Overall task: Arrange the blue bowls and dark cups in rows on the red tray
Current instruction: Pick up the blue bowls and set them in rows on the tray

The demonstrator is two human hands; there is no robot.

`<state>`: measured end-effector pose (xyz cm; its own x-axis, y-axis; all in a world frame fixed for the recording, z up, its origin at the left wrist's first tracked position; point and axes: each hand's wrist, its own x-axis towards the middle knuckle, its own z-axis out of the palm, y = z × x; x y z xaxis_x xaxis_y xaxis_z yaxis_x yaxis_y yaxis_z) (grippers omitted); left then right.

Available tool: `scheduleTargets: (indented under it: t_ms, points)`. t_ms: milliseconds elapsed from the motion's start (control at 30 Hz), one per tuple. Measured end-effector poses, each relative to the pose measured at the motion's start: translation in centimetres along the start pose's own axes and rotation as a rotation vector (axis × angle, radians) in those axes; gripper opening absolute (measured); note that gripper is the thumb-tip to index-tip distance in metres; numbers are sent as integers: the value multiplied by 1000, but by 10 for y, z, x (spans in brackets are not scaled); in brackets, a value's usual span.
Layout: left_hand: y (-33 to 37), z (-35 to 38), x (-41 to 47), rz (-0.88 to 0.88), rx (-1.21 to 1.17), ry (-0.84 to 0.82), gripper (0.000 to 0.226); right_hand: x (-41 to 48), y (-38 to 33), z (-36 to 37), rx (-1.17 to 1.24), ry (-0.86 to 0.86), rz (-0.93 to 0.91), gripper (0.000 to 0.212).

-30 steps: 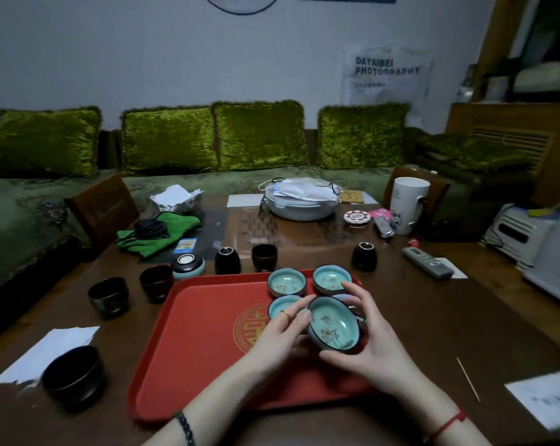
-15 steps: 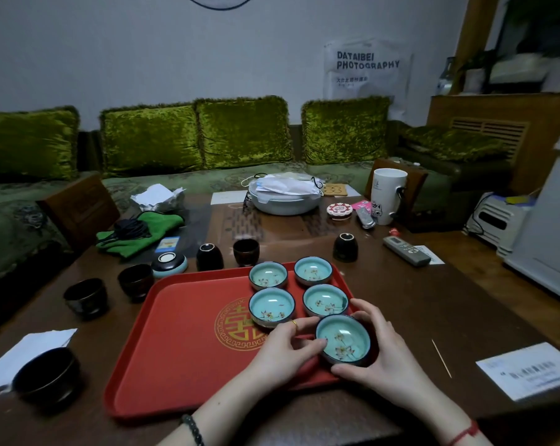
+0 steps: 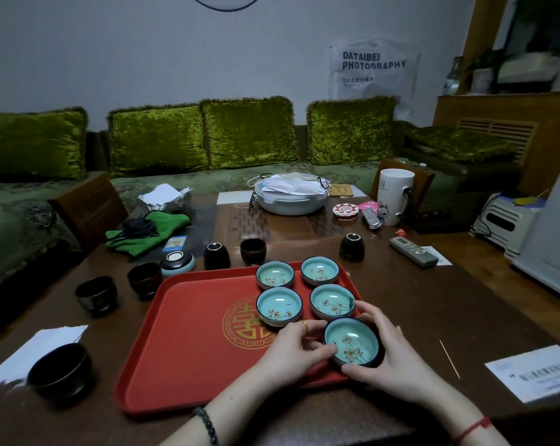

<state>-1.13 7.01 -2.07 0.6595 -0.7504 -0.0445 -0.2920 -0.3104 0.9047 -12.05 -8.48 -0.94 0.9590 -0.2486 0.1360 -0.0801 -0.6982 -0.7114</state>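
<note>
Fifth blue bowl [image 3: 351, 342] sits at near right corner of red tray [image 3: 182, 349]; left hand [image 3: 291, 352] and right hand [image 3: 397, 358] grip its sides, fingers curled (likely squaring it with its row); dark cups [image 3: 96, 294] stand off-tray.

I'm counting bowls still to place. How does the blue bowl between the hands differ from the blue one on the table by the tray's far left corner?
The held bowl stands upright at the near right corner of the red tray, flowered inside showing; the table bowl lies upside down off the tray, dark foot up. The left hand and right hand grip the held bowl; nothing touches the table bowl. Both show light blue glaze.
</note>
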Motion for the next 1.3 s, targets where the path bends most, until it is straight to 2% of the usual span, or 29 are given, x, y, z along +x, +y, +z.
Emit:
scheduleTargets:
  t_ms: [167,300,500,600,800,1000,1133,1300]
  points:
    - [-2,-12,-2,55,67,-14,53,4,-3,-11,59,-48,-14,92]
    - [-2,-42,-6,105,105,81,50,22,-21,-15,73,-23,-90,88]
    - [-3,-116,-13,130,191,258,47,74,-68,9,48,-73,-220,85]
    - [-9,-157,-15,91,293,357,49,107,-93,32,42,-114,-299,84]
    - [-27,-238,-7,-22,353,481,54,183,-133,78,-29,-191,-390,84]
    - [-56,-300,21,-194,507,466,68,262,-156,122,-117,-250,-413,85]
    - [-74,-324,48,-289,545,377,70,306,-162,151,-201,-288,-398,87]
    - [-92,-339,78,-433,498,240,70,342,-165,183,-468,-370,-329,87]
